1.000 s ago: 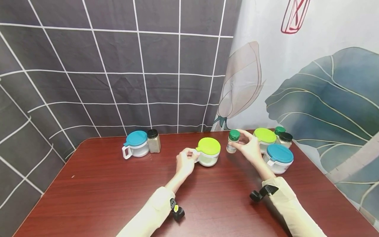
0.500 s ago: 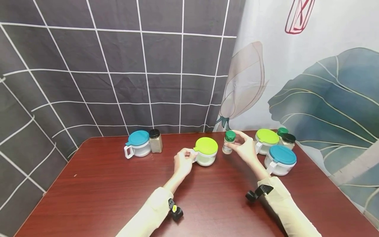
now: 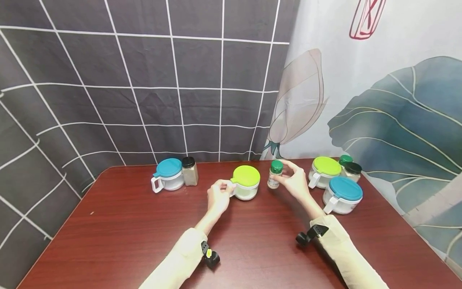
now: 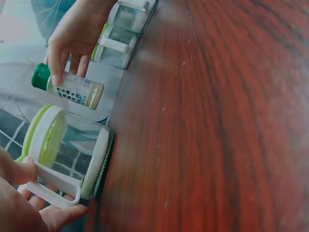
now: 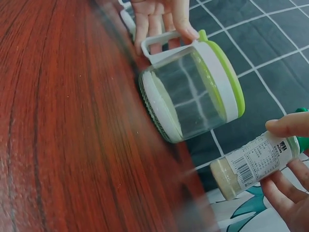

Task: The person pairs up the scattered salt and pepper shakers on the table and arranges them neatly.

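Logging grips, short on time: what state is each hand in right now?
Left hand: closed, holding the lime-lidded jar by its white handle.
Right hand: closed, holding the green-capped bottle.

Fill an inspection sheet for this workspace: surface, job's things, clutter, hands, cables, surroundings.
Surface: reddish-brown wood-grain table.
Job's things: green-lidded jar, left of green-capped bottle.
Clutter: left, blue-lidded jar beside black-capped bottle; right, second green-lidded jar, second blue-lidded jar, another green cap, another black cap.
Hands: left hand grips the jar's white handle; right hand holds the bottle.
Cables: nothing seen.
Surroundings: dark gridded backdrop; plant-patterned backdrop to its right.
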`<state>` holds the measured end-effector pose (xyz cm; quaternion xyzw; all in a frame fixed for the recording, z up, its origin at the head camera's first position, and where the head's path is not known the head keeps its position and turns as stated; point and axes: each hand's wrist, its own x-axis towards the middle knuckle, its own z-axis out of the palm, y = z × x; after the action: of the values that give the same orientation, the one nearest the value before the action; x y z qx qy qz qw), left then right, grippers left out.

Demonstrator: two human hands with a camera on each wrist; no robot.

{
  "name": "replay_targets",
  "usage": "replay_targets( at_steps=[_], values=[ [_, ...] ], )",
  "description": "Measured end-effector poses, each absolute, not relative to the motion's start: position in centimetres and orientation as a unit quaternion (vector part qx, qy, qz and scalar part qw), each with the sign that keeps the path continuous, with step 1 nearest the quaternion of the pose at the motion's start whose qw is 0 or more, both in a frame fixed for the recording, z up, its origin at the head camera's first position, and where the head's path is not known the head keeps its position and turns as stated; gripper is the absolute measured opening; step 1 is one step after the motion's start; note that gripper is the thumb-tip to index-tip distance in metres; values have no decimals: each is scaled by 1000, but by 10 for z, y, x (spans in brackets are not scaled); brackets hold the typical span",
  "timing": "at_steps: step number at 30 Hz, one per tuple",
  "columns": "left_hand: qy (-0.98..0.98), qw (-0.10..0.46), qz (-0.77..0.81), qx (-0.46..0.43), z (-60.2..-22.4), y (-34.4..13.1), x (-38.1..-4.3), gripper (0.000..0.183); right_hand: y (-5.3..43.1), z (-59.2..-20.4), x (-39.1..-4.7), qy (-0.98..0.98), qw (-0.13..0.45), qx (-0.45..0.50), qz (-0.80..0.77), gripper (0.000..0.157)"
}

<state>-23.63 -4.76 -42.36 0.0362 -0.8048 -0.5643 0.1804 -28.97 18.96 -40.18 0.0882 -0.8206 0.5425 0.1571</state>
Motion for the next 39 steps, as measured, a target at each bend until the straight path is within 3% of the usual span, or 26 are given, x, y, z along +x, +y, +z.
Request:
replay_targets(
  at_steps=[21, 39],
  values=[
    [-805, 193, -558, 63, -416, -55, -242, 10, 180, -402, -301, -833, 145, 92, 526, 58],
    [-797, 215, -557, 93, -416, -57, -250, 11, 168, -406, -310, -838, 145, 96, 518, 53]
  ],
)
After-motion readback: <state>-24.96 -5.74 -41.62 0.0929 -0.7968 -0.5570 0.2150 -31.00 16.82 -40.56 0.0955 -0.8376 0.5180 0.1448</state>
